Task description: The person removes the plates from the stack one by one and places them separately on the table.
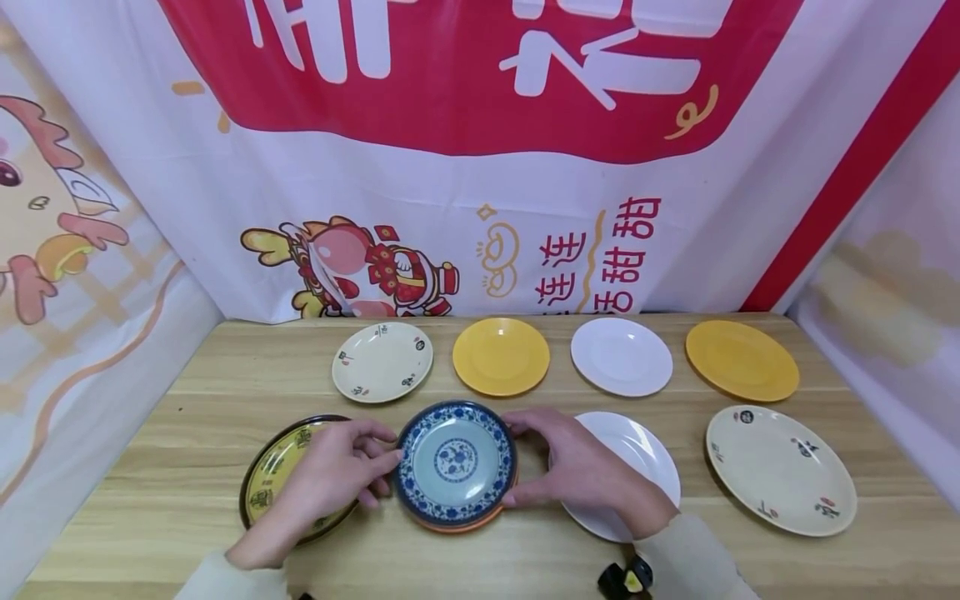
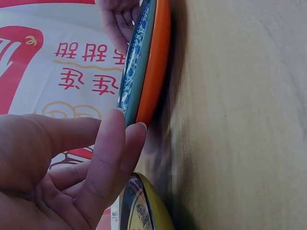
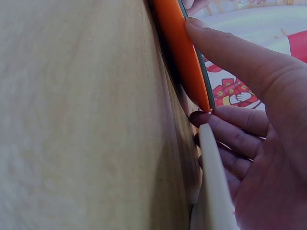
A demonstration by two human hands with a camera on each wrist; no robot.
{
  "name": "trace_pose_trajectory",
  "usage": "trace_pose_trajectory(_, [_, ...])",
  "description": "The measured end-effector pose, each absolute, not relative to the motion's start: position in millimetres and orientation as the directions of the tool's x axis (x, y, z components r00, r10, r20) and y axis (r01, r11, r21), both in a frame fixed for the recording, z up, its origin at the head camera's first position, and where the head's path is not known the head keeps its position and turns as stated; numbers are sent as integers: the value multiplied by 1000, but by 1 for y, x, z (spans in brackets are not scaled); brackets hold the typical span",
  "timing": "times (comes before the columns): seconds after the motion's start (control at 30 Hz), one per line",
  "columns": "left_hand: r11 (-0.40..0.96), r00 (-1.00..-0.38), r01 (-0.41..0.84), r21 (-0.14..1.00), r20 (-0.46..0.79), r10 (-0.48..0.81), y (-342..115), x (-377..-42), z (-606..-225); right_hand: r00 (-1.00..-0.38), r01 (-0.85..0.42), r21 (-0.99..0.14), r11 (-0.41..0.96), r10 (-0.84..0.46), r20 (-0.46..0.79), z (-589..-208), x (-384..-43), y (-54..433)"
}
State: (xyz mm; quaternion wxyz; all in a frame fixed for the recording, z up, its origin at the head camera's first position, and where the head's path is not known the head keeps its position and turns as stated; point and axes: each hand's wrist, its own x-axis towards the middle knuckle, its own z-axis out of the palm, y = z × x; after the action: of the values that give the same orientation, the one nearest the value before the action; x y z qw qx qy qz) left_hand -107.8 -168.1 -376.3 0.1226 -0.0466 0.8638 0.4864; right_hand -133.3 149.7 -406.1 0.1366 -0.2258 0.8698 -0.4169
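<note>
A blue floral plate [image 1: 455,460] sits stacked on an orange plate [image 2: 156,62], whose rim peeks out below it at the front. On the left, my left hand [image 1: 341,467] holds the blue floral plate's rim with its fingertips, which also come right at the orange edge in the left wrist view. My right hand [image 1: 573,462] grips the opposite side, its thumb [image 3: 216,40] at the near rim and its forefinger at the far rim. Both plates lie nearly level, close over the wooden table [image 1: 390,567].
Left of the stack is a dark-rimmed yellow-green plate [image 1: 262,492], partly under my left forearm. A white plate [image 1: 660,467] lies behind my right wrist, and a cream patterned plate [image 1: 780,471] farther right. Along the back stand cream [image 1: 382,362], yellow [image 1: 501,357], white [image 1: 622,356] and another yellow plate [image 1: 742,360].
</note>
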Motion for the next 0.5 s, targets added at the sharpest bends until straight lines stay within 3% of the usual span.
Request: trace_pose_trajectory(0.5, [615, -959, -187, 766, -277, 54, -160, -111, -375, -867, -273, -780, 563, -495, -53, -406, -133, 150])
